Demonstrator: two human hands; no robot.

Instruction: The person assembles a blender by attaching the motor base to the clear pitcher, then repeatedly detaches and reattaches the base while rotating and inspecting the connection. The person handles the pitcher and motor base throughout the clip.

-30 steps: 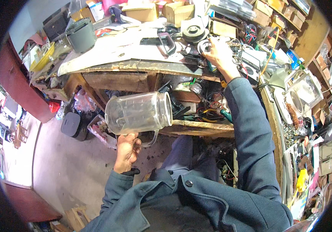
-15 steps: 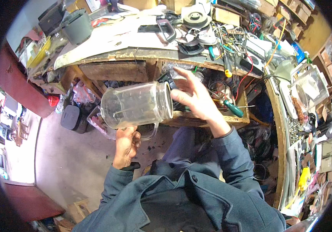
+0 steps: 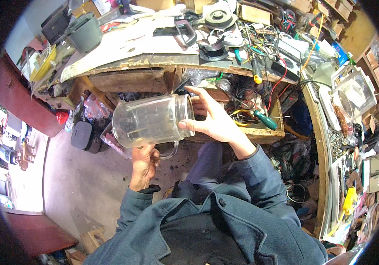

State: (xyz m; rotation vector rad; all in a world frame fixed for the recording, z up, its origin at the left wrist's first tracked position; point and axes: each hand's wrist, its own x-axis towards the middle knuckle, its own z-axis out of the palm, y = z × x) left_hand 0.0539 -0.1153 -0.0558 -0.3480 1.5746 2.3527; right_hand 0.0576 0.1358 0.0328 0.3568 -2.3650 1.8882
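Note:
A clear blender jar with a loop handle lies sideways in the air in front of me, its ringed end pointing right. My left hand is closed on it from below, close to the handle. At the ringed end my right hand has its thumb on the near side of the rim and its fingers bent over the far side. Part of those fingers is hidden behind and inside the rim.
An open wooden drawer holds wires and a green-handled screwdriver. Above it, the cluttered workbench carries a grey pot, cables and tools. More parts crowd the right-hand bench. A dark box stands on the floor.
My right hand has moved left and closed onto the jar's ringed end, where it was held apart with fingers spread. The jar has shifted slightly left, still in my left hand.

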